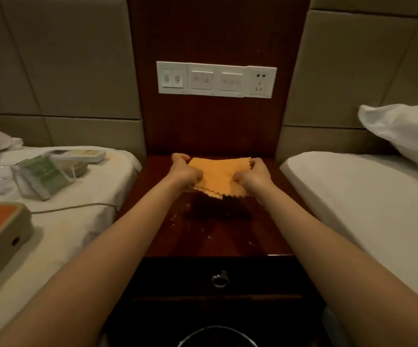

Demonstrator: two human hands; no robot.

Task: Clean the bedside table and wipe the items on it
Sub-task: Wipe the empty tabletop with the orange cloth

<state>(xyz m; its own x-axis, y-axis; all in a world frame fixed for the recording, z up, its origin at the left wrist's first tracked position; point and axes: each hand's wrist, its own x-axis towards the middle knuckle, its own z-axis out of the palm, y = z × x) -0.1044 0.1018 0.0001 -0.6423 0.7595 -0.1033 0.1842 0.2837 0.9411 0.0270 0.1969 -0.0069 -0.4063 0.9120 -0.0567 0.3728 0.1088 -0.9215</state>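
1. The left hand (pixel 184 171) and right hand (pixel 254 175) each clenched a side of the orange scalloped-edge cloth (pixel 219 176), held at frame centre over the rear of the dark glossy wooden bedside table (pixel 228 236).
2. Pale specks remained on the tabletop's near half, so wiping appeared unfinished.
3. The green packet (pixel 42 176) and orange-topped box (pixel 0 236), at frame left on the bed, seemingly awaited wiping.
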